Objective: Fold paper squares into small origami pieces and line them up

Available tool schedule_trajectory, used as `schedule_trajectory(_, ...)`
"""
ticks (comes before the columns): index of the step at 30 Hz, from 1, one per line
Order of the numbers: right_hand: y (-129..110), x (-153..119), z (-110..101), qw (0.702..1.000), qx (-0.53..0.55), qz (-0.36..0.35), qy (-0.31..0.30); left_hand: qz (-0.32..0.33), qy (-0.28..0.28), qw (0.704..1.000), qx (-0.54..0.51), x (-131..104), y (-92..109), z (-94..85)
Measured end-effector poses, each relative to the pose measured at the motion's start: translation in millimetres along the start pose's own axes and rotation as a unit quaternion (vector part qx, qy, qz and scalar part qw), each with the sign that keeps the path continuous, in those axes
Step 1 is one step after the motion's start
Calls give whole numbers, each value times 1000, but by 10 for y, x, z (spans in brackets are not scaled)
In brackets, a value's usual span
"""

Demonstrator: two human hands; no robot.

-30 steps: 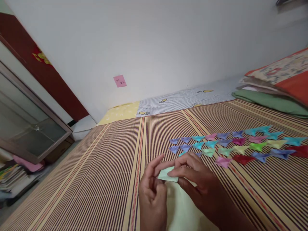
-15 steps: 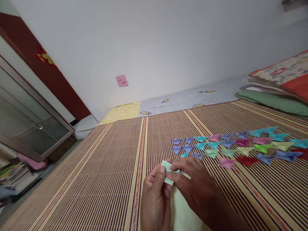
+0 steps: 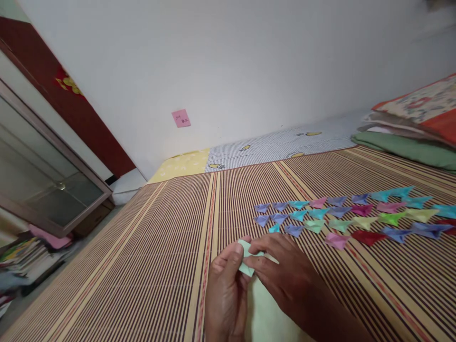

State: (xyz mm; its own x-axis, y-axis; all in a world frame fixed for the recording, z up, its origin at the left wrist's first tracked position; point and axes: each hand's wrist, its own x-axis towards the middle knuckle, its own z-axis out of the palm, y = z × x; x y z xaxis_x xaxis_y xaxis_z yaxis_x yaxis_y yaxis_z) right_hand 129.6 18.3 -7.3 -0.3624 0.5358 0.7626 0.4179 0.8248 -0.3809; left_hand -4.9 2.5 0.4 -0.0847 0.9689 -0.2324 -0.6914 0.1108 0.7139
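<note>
A small folded piece of pale green paper is held between both hands, low in the middle of the head view. My left hand pinches its left edge, the thumb on top and the fingers behind. My right hand grips its right side with thumb and fingers, partly covering the paper. Beyond my right hand, folded paper boats in blue, pink, green, yellow and red stand in slanting rows on the striped mat. Below the hands lies a pale yellow-green surface, partly hidden.
Folded bedding and a cushion are stacked at the far right. A checked cloth runs along the wall, which bears a pink note. At the left are a glass-panelled door and a pile of books.
Both hands have shifted slightly left with the paper, which is still pinched between them. The paper boats stand as before; the view has moved a little.
</note>
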Motion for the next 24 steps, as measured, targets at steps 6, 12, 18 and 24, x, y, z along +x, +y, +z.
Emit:
schedule_trajectory(6, -4, 0, -15, 998, 53, 29, 10, 6, 8, 1000, 24, -5, -5, 3)
schedule_trajectory(12, -16, 5, 0, 991, 81, 102, 21, 10, 2, 1000, 28, -32, -27, 49)
schedule_trajectory(18, 15, -2, 7, 984, 111, 141, 10, 35, -18, 993, 109, -53, -49, 31)
schedule_trajectory(24, 37, 4, 8, 980, 110, 161, 24, 77, -52, 978, 186, -68, -72, 13)
